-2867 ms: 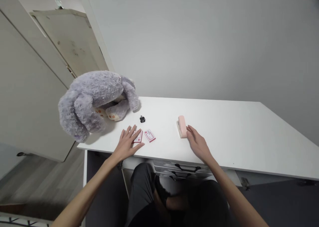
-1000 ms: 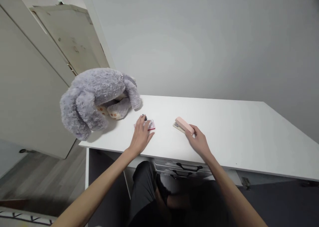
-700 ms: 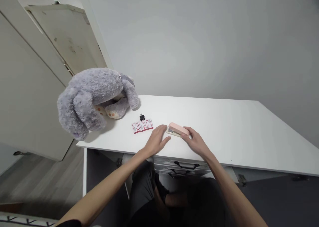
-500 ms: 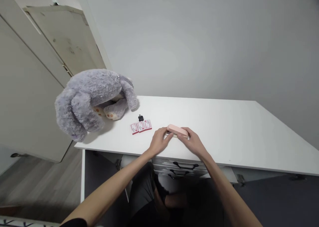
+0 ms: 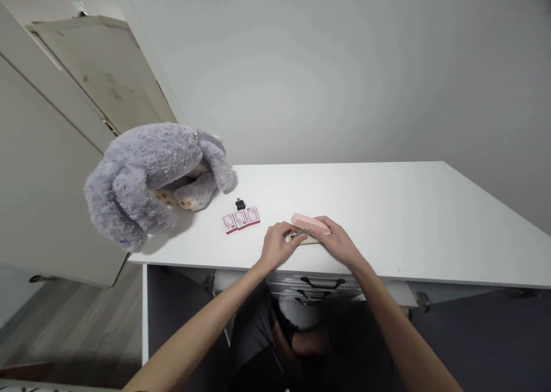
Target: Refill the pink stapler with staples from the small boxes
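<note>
A pink stapler [image 5: 306, 222] lies near the front edge of the white desk [image 5: 387, 208], its top lifted a little so metal shows at its left end. My right hand [image 5: 338, 244] grips it from the right side. The fingers of my left hand [image 5: 279, 246] pinch at the stapler's left end. Left of my hands three small red-and-white boxes [image 5: 241, 219] lie in a row, with a small black clip [image 5: 240, 204] just behind them.
A big grey plush toy [image 5: 150, 174] slumps on the desk's left corner, partly overhanging the edge. A drawer unit with black handles [image 5: 316, 282] sits under the desk above my knees. A plain wall stands behind; a door is at far left.
My left hand left the small boxes and came right to the stapler's left end. My right hand turned the stapler sideways and drew it toward the front edge; its top now stands lifted.
</note>
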Demonstrator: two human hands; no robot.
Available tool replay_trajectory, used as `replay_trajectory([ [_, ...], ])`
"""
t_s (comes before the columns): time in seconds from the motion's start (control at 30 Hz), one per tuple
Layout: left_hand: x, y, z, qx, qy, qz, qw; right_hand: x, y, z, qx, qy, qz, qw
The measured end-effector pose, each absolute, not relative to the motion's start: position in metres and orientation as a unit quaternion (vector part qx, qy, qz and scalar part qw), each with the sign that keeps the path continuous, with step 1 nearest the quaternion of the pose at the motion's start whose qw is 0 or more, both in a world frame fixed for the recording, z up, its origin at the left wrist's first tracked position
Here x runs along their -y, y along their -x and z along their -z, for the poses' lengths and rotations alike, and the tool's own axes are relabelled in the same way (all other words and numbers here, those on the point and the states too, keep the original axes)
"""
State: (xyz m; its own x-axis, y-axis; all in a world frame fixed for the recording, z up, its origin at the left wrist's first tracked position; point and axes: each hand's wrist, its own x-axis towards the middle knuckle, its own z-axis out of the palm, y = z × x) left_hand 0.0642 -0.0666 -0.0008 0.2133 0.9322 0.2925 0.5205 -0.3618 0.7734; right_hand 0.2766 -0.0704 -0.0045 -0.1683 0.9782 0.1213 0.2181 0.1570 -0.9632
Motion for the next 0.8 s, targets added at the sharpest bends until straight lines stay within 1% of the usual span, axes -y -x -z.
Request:
replay_trajectory([
  [0.17, 0.070, -0.091, 0.004, -0.492, -0.704, -0.420, 0.293, 0.067, -0.280, 0.005, 0.596, 0.481, -0.444, 0.464],
  [0.3, 0.071, -0.101, 0.003, -0.480, -0.704, -0.424, 0.307, 0.067, -0.281, 0.005, 0.576, 0.471, -0.460, 0.485],
  [0.5, 0.079, -0.102, -0.005, -0.461, -0.670, -0.455, 0.363, 0.066, -0.282, 0.008, 0.575, 0.470, -0.458, 0.489],
  [0.8, 0.078, -0.101, 0.000, -0.417, -0.709, -0.463, 0.331, 0.070, -0.283, 0.003, 0.587, 0.465, -0.449, 0.488],
])
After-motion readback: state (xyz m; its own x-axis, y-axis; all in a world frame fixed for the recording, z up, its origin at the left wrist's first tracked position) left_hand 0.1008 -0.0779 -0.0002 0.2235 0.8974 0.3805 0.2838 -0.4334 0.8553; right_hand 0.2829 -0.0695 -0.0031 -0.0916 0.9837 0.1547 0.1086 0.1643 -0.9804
